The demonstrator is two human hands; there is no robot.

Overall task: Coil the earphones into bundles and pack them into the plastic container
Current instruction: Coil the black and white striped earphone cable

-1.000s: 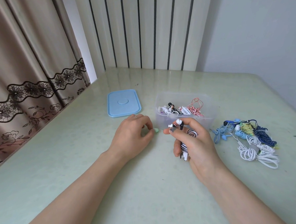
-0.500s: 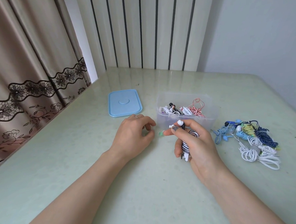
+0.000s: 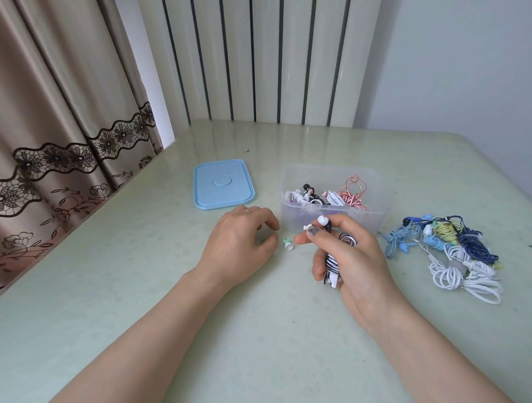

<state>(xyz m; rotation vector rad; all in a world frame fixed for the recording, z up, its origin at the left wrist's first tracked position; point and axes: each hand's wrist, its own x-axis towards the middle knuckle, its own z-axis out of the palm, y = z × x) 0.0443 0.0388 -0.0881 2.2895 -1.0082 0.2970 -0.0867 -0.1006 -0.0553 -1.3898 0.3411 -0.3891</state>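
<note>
Pale green and shiny, the table [image 3: 128,332] fills the near part of the view, with both forearms reaching over it.

On the near right, the right hand [image 3: 351,261] grips a black-and-white striped earphone bundle [image 3: 332,265]. Its fingers curl round the coiled wire, and the wire runs down through the fist and pokes out below it. The white earbuds [image 3: 321,220] stick up above the fingertips. This bundle looks wound and seems ready to go in the box, but it is not in yet.

To the left, the left hand [image 3: 241,240] rests on the table with its fingers loosely bent. It holds nothing. A tiny green and white ear tip [image 3: 287,244] lies loose on the table between the two hands, just beside the left fingertips and apart from them.

Farther right, a heap of earphones [image 3: 446,257] waits on the table: blue, yellow, dark blue and white ones. Some look tangled, so much work is left.

Just behind the right hand stands the clear plastic container [image 3: 378,216]. A few bundles already lie inside, one red and white.

Left of it, the blue lid [image 3: 222,183] lies flat, off the box.

Behind the table hang a brown curtain [image 3: 47,113] and a striped wall panel [image 3: 266,53].
</note>
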